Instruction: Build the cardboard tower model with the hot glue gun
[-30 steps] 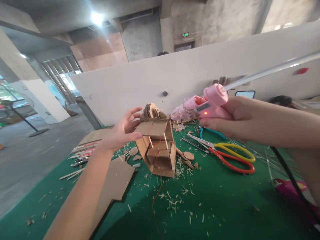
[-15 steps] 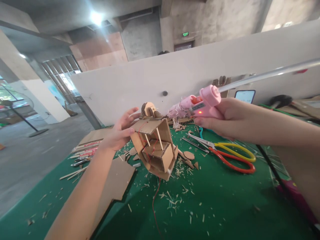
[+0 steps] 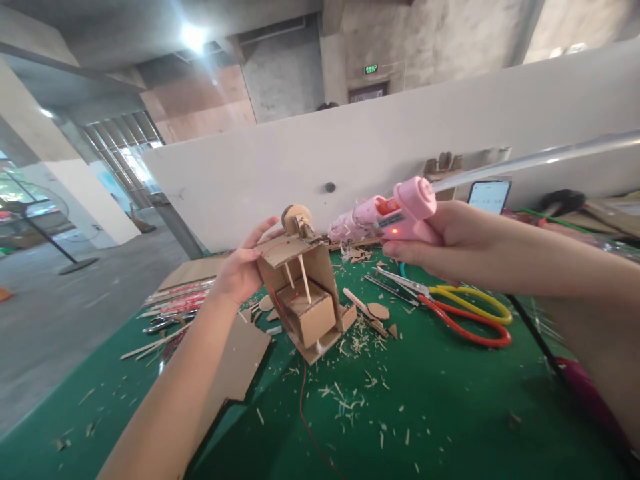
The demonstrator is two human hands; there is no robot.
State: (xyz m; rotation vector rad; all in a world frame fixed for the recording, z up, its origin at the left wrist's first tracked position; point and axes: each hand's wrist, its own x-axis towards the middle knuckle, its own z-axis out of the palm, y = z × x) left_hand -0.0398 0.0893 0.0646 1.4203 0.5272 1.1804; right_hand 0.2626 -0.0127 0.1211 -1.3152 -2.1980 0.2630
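My left hand [image 3: 245, 267] grips the upper left side of a cardboard model [image 3: 317, 320], holding it tilted over the table. The model is box-shaped, with thin wooden sticks standing inside it and a red wire [image 3: 304, 407] trailing from its underside. Round cardboard discs [image 3: 296, 219] sit on its top. In my right hand [image 3: 430, 243] is a pink hot glue gun [image 3: 395, 210], its indicator light glowing and a long clear glue stick [image 3: 540, 160] running out of its back. The gun's nozzle points left, close to the discs; whether it touches them I cannot tell.
Scissors [image 3: 450, 307] with red and yellow handles lie right of the model. Wood shavings and cardboard scraps [image 3: 378, 311] litter the green table [image 3: 440, 413]. A large cardboard sheet [image 3: 245, 360] lies at left, near wooden sticks [image 3: 150, 347]. A phone [image 3: 490, 195] stands behind my right hand.
The cardboard model has shifted slightly left and turned in my left hand. My right hand has brought the glue gun a little left and down.
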